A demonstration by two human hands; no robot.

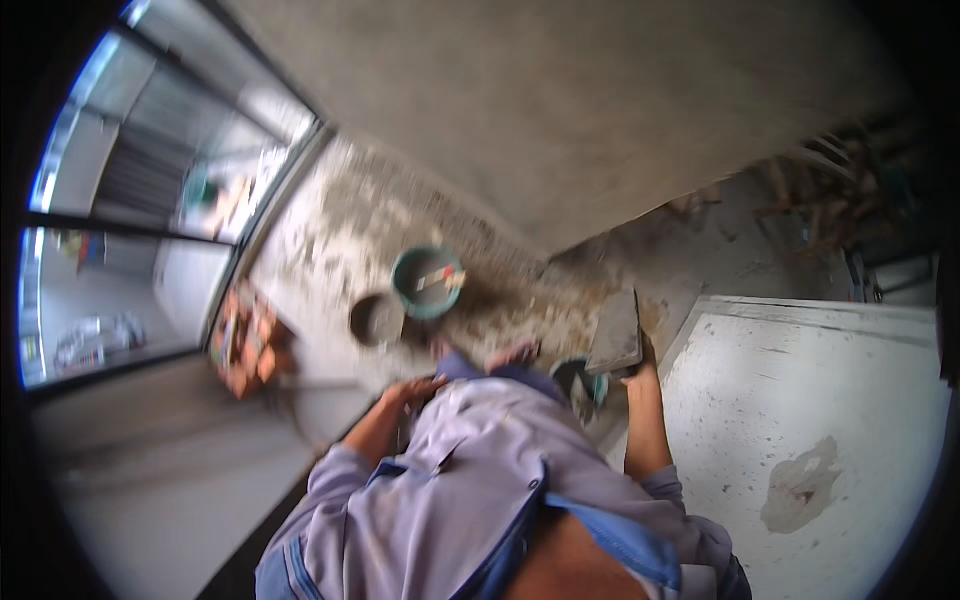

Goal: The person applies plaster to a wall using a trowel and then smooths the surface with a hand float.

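The grey slab [614,335], out at the right side, looks stiff and probably heavy, best held by its near end, where the right hand [647,364] grips, while the left hand [412,392] rests apart, loose-fingered, against the clothing [490,415].

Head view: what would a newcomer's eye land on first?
Probably the flat grey rectangular slab held in the right hand, right of centre. Next, the green basin on the stained floor near the middle, with a grey, round container to its lower left. Then the orange bricks heaped at the left, below the window frame.
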